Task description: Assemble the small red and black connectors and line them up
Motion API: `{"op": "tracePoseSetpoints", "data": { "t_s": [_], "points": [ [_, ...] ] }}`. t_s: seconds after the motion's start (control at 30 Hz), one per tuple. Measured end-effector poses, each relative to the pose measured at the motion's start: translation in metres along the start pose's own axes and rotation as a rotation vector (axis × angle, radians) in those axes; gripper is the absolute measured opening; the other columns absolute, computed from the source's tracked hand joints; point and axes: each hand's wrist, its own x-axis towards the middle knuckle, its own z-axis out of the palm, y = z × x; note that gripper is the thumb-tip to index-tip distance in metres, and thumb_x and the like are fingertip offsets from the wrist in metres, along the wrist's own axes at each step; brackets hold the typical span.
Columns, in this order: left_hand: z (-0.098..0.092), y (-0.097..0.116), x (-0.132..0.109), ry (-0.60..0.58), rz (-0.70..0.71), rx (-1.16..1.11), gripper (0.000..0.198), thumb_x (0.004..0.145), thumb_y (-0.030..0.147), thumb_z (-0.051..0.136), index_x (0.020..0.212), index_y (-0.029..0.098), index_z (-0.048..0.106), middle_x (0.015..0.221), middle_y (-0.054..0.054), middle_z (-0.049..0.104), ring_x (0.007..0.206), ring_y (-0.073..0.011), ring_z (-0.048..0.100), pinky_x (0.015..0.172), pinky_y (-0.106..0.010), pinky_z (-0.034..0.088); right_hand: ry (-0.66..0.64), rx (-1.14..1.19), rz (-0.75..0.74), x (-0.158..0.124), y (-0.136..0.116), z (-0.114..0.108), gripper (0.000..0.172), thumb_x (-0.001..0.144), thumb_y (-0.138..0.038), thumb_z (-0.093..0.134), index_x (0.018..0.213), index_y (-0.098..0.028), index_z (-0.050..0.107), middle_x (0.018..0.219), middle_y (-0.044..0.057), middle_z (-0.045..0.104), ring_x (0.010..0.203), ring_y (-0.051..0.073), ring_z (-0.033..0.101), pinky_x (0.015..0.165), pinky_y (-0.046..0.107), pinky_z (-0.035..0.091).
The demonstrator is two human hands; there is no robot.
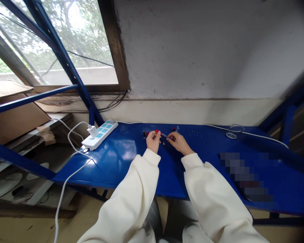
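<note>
Both of my hands hold a slim pen (164, 135) with a red end and a pale barrel, just above the blue table. My left hand (153, 141) has its fingers closed at the red end. My right hand (179, 143) pinches the other end, with fingertips partly hiding it. Beside my left hand are a small black piece (144, 134) and a small red piece (147, 134), perhaps pen caps. Behind my right hand stick out a clear-looking piece (177, 128) and a dark-and-red one (174, 129), both partly hidden.
On the left of the blue table (126, 168) lies a white power strip (100, 135) with a plug and cable. Several tiny clear pieces (192, 133) lie right of my hands. Farther right are a clear round item (231, 135) and a blurred-out dark object (245, 175).
</note>
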Motion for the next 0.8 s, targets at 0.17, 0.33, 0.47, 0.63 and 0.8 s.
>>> {"op": "tracePoseSetpoints", "data": {
  "t_s": [0.17, 0.33, 0.47, 0.63, 0.8],
  "points": [
    [0.001, -0.001, -0.002, -0.048, -0.017, 0.041, 0.031, 0.066, 0.041, 0.060, 0.077, 0.013, 0.054, 0.064, 0.000, 0.057, 0.040, -0.0039, 0.046, 0.041, -0.019, 0.040, 0.049, -0.035, 0.241, 0.001, 0.020, -0.014, 0.018, 0.070, -0.031, 0.054, 0.081, -0.018, 0.058, 0.071, 0.001, 0.060, 0.062, 0.011, 0.054, 0.058, 0.022, 0.039],
    [0.004, -0.008, -0.004, -0.142, -0.026, 0.067, 0.029, 0.066, 0.039, 0.061, 0.079, 0.014, 0.055, 0.065, 0.000, 0.056, 0.042, -0.0049, 0.048, 0.041, -0.019, 0.041, 0.073, -0.128, 0.451, 0.001, 0.035, -0.021, 0.015, 0.068, -0.029, 0.057, 0.077, -0.017, 0.060, 0.077, 0.004, 0.064, 0.071, 0.014, 0.058, 0.058, 0.021, 0.038],
    [0.004, -0.012, -0.004, -0.154, -0.024, 0.090, 0.028, 0.066, 0.039, 0.061, 0.078, 0.014, 0.056, 0.064, 0.000, 0.056, 0.044, -0.0048, 0.048, 0.043, -0.019, 0.041, 0.119, -0.213, 0.545, 0.003, 0.036, -0.019, 0.016, 0.071, -0.031, 0.055, 0.079, -0.018, 0.061, 0.079, 0.005, 0.066, 0.073, 0.016, 0.059, 0.055, 0.021, 0.036],
    [0.005, -0.017, -0.005, -0.152, -0.018, 0.131, 0.028, 0.067, 0.039, 0.059, 0.080, 0.014, 0.056, 0.063, 0.000, 0.056, 0.045, -0.0058, 0.048, 0.045, -0.020, 0.042, 0.105, -0.265, 0.570, 0.006, 0.034, -0.012, 0.018, 0.072, -0.034, 0.054, 0.080, -0.020, 0.062, 0.079, 0.004, 0.066, 0.075, 0.016, 0.060, 0.053, 0.020, 0.035],
    [0.009, -0.021, -0.001, -0.180, 0.061, 0.265, 0.025, 0.068, 0.035, 0.058, 0.079, 0.014, 0.061, 0.064, -0.002, 0.058, 0.052, -0.0081, 0.050, 0.053, -0.022, 0.044, 0.092, -0.294, 0.547, 0.007, 0.034, -0.009, 0.021, 0.073, -0.036, 0.052, 0.083, -0.020, 0.063, 0.081, 0.003, 0.066, 0.078, 0.017, 0.060, 0.057, 0.021, 0.036]
  ]
}}
